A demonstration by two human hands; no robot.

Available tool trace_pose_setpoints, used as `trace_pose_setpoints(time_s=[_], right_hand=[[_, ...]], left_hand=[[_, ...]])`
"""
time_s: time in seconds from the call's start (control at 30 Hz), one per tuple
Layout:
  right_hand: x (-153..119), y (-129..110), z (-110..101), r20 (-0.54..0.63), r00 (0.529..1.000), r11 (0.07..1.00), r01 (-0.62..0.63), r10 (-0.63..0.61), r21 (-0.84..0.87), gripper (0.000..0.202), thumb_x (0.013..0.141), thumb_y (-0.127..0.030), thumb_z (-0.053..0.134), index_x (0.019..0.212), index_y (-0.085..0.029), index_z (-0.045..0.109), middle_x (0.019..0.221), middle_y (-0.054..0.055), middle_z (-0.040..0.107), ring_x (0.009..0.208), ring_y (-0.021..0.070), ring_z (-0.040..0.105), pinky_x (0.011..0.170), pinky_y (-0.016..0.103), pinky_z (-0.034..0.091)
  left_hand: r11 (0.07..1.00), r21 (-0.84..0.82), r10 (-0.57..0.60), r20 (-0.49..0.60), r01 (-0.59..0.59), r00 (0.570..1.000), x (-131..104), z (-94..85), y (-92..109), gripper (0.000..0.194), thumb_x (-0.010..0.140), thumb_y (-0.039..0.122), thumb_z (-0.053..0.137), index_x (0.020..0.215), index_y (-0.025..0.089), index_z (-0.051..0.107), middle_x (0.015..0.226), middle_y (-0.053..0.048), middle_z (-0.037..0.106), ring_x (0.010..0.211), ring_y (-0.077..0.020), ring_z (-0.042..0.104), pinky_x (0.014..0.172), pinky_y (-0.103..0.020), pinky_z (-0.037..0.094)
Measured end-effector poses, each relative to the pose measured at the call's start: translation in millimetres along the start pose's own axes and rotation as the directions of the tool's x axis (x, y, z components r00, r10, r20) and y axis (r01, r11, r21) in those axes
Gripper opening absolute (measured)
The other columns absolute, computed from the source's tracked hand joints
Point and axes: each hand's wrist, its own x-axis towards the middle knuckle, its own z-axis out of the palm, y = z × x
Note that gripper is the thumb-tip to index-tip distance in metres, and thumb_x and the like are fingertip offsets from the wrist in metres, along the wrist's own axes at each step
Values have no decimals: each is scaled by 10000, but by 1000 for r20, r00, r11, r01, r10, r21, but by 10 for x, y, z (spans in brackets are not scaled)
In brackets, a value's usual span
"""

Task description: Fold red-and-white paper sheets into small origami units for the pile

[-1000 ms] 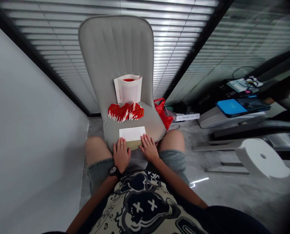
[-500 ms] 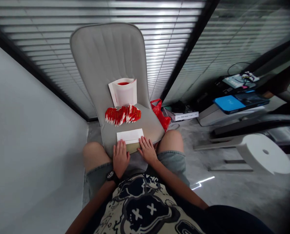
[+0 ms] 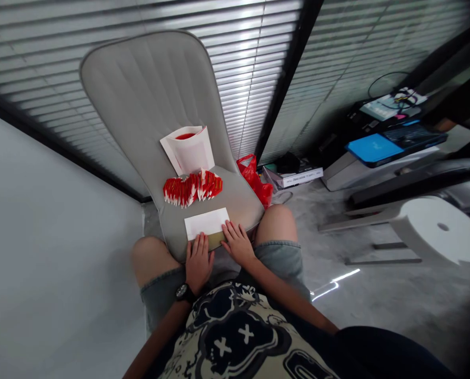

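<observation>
A flat white paper piece (image 3: 206, 222), like an envelope, lies near the front edge of the grey chair seat (image 3: 242, 195), with an olive-tan strip (image 3: 216, 240) along its near side. My left hand (image 3: 199, 262) rests flat at its near left part, fingers stretched out. At the near right corner lies my right hand (image 3: 238, 243), fingers extended over the edge. Behind the paper, several small red-and-white packets (image 3: 192, 188) overlap in a fanned row. Against the backrest leans an open white paper pouch (image 3: 191, 152), red inside its mouth.
My knees flank the seat. A red plastic bag (image 3: 256, 181) hangs or stands at the chair's right side, near a white box (image 3: 300, 177) on the floor. Farther right is a white stool (image 3: 448, 226). A white wall (image 3: 61, 237) runs along the left.
The view has turned, so the chair appears more tilted to the left. My left hand has slid slightly right and toward me along the paper; the right hand stays at its corner.
</observation>
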Motion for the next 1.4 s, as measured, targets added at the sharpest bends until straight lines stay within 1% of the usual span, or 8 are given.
trace_pose_setpoints(time_s=[0.13,0.6,0.73,0.83,0.93,1.03,1.23,1.4], right_hand=[[-12,24,-2,-7,1000,1000,18,-18,-5,648,1011,-418,472,1587,-178,295,1630,112,322,1515,260,278,1238,492,217],[-29,9,-13,0,1000,992,14,-14,-125,617,1013,-402,463,1559,-134,357,1636,152,295,1515,294,273,1227,502,232],[12,-166,-69,-26,998,987,51,-56,-153,600,1020,-373,445,1558,-122,361,1644,165,262,1530,314,230,1234,509,214],[106,-388,-57,24,988,982,151,-150,-115,635,1029,-418,420,1568,-96,327,1651,148,247,1542,290,195,1251,486,193],[184,-520,-1,72,982,983,176,-172,-60,650,1034,-470,396,1565,-100,332,1644,132,272,1536,267,223,1252,471,202],[174,-446,33,99,984,988,154,-151,-25,639,1040,-473,386,1572,-125,321,1640,111,287,1527,248,250,1246,459,216],[9,-56,-15,48,998,998,-36,38,-44,640,1047,-428,380,1590,-112,260,1644,118,269,1530,275,236,1239,495,198],[-27,-3,-13,38,996,997,-76,77,-26,650,1040,-432,395,1592,-116,258,1640,124,279,1528,284,238,1239,513,186]], left_hand=[[995,-7,-96,-47,96,994,-81,-39,-24,598,1022,316,366,1587,141,283,1586,-161,387,1449,-303,408,1198,-567,289],[982,-114,-156,-42,151,987,-83,-40,-6,570,1016,311,375,1561,146,348,1594,-140,383,1468,-303,377,1202,-572,285],[978,-140,-164,-59,154,985,-76,-38,1,588,1012,305,382,1572,139,322,1585,-142,397,1468,-303,376,1208,-574,271],[976,-139,-177,-54,168,983,-71,-41,0,575,1007,280,380,1565,146,344,1583,-131,402,1471,-295,372,1214,-560,267],[977,-129,-178,-40,172,983,-72,-39,0,565,998,249,380,1557,166,368,1593,-108,392,1475,-286,365,1220,-549,261],[968,-112,-230,-41,225,972,-79,-30,15,569,1006,254,377,1566,157,346,1607,-111,365,1477,-276,361,1224,-531,257],[938,-68,-345,-53,341,937,-87,-49,74,591,1008,279,400,1576,140,317,1618,-128,343,1488,-325,324,1216,-571,251],[935,-19,-353,-57,353,934,-69,-114,93,577,995,272,428,1554,137,376,1608,-108,374,1497,-404,259,1188,-627,272]])
